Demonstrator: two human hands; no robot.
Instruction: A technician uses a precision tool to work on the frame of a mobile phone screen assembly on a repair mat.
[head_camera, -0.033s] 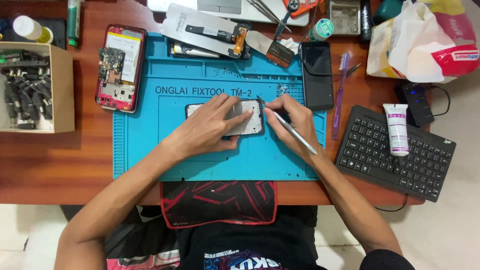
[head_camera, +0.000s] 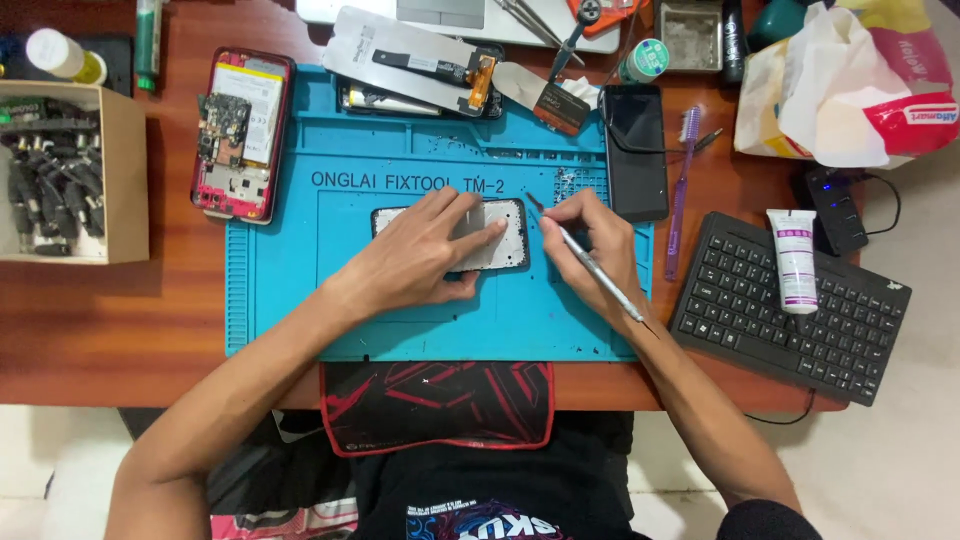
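Note:
A phone body (head_camera: 503, 238) with a black rim and pale grey inside lies flat in the middle of a blue repair mat (head_camera: 290, 290). My left hand (head_camera: 425, 255) rests palm down on it, fingers spread over its middle, and hides most of it. My right hand (head_camera: 590, 235) grips a thin metal tool (head_camera: 605, 282) like a pen. The tool's tip meets the phone's upper right edge.
An opened red phone (head_camera: 238, 135) lies at the mat's upper left, beside a cardboard box of parts (head_camera: 125, 170). A black phone (head_camera: 637, 150), a purple brush (head_camera: 680, 190), and a keyboard (head_camera: 860, 340) with a white tube (head_camera: 793, 260) on it sit to the right. A detached back panel (head_camera: 400, 50) lies at the top.

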